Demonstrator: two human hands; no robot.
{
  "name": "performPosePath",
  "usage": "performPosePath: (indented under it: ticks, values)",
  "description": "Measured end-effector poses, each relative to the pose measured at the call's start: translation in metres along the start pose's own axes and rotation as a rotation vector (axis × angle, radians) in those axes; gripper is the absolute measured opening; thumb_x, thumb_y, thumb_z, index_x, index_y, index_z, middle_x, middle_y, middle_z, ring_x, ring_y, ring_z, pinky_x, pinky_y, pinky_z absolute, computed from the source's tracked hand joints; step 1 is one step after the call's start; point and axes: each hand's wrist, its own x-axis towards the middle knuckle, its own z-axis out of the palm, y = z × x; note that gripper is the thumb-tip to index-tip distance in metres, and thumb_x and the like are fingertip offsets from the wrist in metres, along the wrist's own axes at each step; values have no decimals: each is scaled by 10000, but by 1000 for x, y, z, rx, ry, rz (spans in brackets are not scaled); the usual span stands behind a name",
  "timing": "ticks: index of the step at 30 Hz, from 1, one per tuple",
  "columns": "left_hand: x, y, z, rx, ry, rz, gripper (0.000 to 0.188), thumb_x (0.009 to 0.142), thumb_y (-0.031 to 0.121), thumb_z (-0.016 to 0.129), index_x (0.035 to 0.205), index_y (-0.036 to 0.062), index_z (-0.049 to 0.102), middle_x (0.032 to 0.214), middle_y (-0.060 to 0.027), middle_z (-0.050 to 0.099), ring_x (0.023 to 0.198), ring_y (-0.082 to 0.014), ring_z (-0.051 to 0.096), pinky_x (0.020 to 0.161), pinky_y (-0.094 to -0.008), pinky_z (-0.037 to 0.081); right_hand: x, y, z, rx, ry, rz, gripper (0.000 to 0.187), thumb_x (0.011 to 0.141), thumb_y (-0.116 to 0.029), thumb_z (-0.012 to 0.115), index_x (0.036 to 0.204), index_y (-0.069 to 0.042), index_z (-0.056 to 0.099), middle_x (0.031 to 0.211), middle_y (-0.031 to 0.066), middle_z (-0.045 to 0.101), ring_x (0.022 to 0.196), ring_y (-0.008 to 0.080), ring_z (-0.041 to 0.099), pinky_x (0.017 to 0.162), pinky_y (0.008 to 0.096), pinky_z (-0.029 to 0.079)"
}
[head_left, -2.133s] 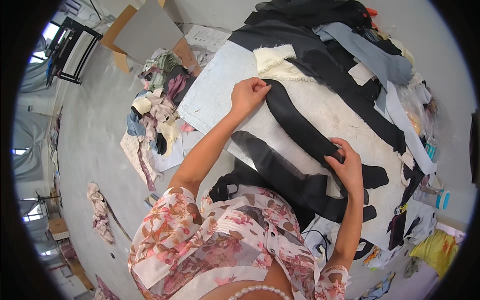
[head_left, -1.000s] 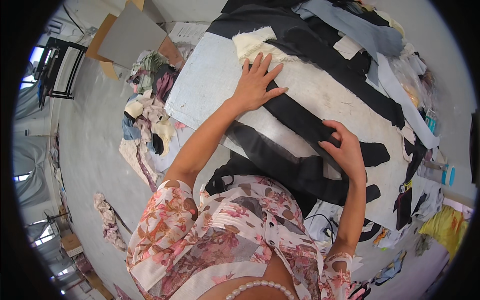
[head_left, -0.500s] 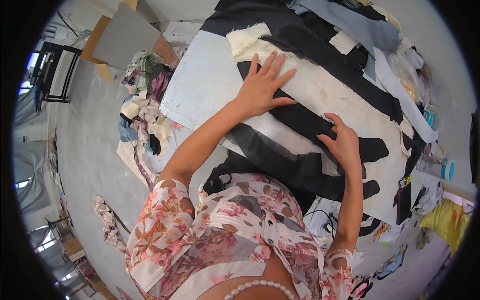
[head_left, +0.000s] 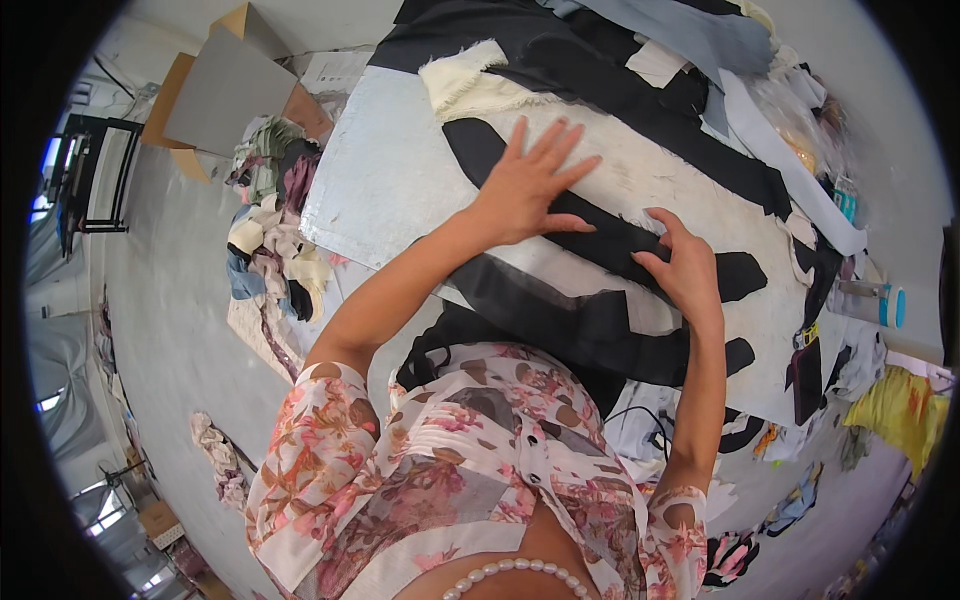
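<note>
A long black fabric strip [head_left: 617, 234] lies slantwise on the pale work table [head_left: 360, 170], its rounded far end uncovered. My left hand [head_left: 527, 190] rests across the strip with fingers spread, the fingertips reaching past it onto the table. At the strip's nearer part is my right hand [head_left: 690, 277], thumb and forefinger apart at its edges and the other fingers curled out of sight. Closer to my body, a sheer black fabric piece [head_left: 540, 297] hangs over the table edge. Beyond the strip sit a frayed cream fabric piece [head_left: 462, 78] and a wide black cloth [head_left: 600, 90].
Blue-grey cloth [head_left: 665, 40] and a white strip [head_left: 775, 150] lie along the far right. A dark phone-like object [head_left: 806, 382] is at the right edge. Fabric scraps [head_left: 270, 245] are heaped at left, near an open carton [head_left: 228, 95]. Yellow cloth [head_left: 900, 415] lies lower right.
The view has shifted a little. My left hand has slid along the black strip toward my right hand, showing more of its far end. My right hand stays beside the strip.
</note>
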Motion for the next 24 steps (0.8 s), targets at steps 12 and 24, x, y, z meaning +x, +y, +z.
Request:
performPosePath:
  ticks: [12, 24]
  values:
    - [13, 26, 8, -50, -95, 5, 880, 798, 673, 600, 1480, 158, 388, 1559, -172, 280, 1456, -358, 234, 1158, -610, 124, -9, 23, -16, 36, 26, 99, 603, 701, -185, 811, 1258, -120, 591, 718, 88, 607, 683, 273, 616, 648, 377, 479]
    - [30, 64, 42, -83, -170, 173, 850, 854, 696, 473, 1493, 144, 376, 1556, -158, 296, 1459, -307, 243, 1190, -532, 94, -28, 54, -43, 81, 72, 128, 564, 683, -134, 807, 1216, -113, 624, 701, 74, 613, 644, 239, 599, 623, 354, 457]
